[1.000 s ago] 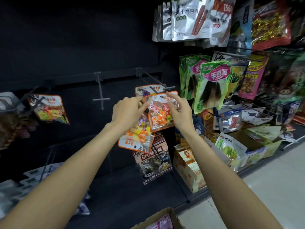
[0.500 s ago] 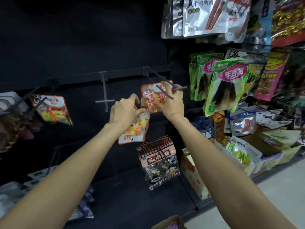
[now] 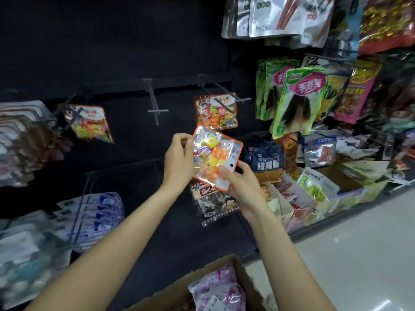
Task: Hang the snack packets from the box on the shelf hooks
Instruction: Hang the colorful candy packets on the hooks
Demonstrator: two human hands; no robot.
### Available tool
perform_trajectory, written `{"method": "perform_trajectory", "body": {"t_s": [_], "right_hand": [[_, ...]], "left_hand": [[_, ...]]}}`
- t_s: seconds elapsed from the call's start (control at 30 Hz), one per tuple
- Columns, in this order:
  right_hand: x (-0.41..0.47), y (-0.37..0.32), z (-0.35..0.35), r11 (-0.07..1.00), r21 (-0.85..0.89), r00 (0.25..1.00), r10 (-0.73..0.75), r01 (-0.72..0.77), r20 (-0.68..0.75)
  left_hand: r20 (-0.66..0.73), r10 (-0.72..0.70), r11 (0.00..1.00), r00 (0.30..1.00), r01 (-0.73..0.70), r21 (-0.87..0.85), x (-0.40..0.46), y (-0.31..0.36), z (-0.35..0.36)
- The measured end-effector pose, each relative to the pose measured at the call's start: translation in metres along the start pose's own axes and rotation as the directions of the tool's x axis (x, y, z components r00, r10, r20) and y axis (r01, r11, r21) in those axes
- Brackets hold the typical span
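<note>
Both hands hold one candy packet (image 3: 215,157) in front of the shelf, below the hook (image 3: 226,100) that already carries a matching packet (image 3: 216,112). Left hand (image 3: 179,161) grips the packet's left edge, fingers curled around it. Right hand (image 3: 239,184) pinches the lower right corner, thumb on the face just beside the hang hole (image 3: 231,165).

Key relation: the packet is tilted, long axis running from upper left to lower right, and the hang hole sits at the low right end, so it looks upside down relative to the hook. The hook tip points out toward the person, above and slightly right of the held packet, apart from it. Judging from this, the packet needs turning so the hole end comes up before it can slide onto the hook. Right hand is nearer the hole end; left hand is nearer the far end.

An empty hook (image 3: 157,110) stands to the left, well apart. Another candy packet (image 3: 88,124) hangs further left. The cardboard box (image 3: 170,290) sits at the bottom edge of view with pink packets (image 3: 219,290) inside.
</note>
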State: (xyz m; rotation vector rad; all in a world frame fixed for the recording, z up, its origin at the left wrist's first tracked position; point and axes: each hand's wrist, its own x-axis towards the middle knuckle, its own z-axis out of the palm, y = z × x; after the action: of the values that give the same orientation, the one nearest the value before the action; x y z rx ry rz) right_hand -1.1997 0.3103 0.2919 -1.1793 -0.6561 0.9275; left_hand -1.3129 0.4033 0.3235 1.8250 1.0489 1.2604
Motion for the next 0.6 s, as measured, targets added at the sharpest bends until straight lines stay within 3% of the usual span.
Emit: {"method": "perform_trajectory", "body": {"t_s": [0.07,0.13,0.2,0.23,0.3,0.33,0.37,0.4,0.47,0.53,0.6], "right_hand": [[-0.005,-0.002,0.001,0.993,-0.057,0.991,-0.111,0.107,-0.073],[-0.008,-0.006,-0.003,0.895,-0.352,0.947,-0.315,0.275,-0.063],[-0.011,-0.013,-0.005,0.62,-0.671,0.871,-0.485,0.406,0.079],[-0.013,-0.019,-0.004,0.468,-0.752,0.828,-0.53,0.465,0.182],[-0.016,-0.031,0.0,0.23,-0.799,0.764,-0.522,0.555,0.38],[-0.017,-0.038,0.003,0.165,-0.799,0.75,-0.493,0.579,0.441],[-0.017,-0.044,0.006,0.152,-0.793,0.747,-0.475,0.59,0.465],[-0.018,-0.05,0.008,0.204,-0.78,0.758,-0.473,0.591,0.45],[-0.02,-0.059,0.013,0.468,-0.679,0.803,-0.499,0.566,0.325],[-0.021,-0.061,0.021,0.692,-0.468,0.83,-0.515,0.549,0.213],[-0.02,-0.057,0.036,0.74,-0.361,0.819,-0.551,0.567,0.158]], "left_hand": [[0.041,-0.038,0.999,0.998,0.04,-0.036,-0.013,-0.002,-0.003],[0.055,0.047,0.996,0.997,-0.051,0.077,-0.022,-0.007,-0.015],[0.086,0.23,0.949,0.969,-0.243,0.201,-0.027,-0.009,-0.031],[0.121,0.318,0.914,0.94,-0.338,0.225,-0.028,-0.006,-0.038],[0.236,0.403,0.853,0.884,-0.456,0.255,-0.026,0.001,-0.052],[0.294,0.411,0.823,0.863,-0.49,0.287,-0.024,0.004,-0.057],[0.336,0.404,0.801,0.851,-0.506,0.319,-0.022,0.005,-0.062],[0.352,0.393,0.799,0.849,-0.505,0.327,-0.02,0.005,-0.066],[0.317,0.367,0.854,0.874,-0.452,0.258,-0.016,0.006,-0.074],[0.281,0.313,0.93,0.907,-0.353,0.104,-0.013,0.011,-0.083],[0.257,0.26,0.965,0.931,-0.256,-0.049,-0.01,0.016,-0.092]]}}
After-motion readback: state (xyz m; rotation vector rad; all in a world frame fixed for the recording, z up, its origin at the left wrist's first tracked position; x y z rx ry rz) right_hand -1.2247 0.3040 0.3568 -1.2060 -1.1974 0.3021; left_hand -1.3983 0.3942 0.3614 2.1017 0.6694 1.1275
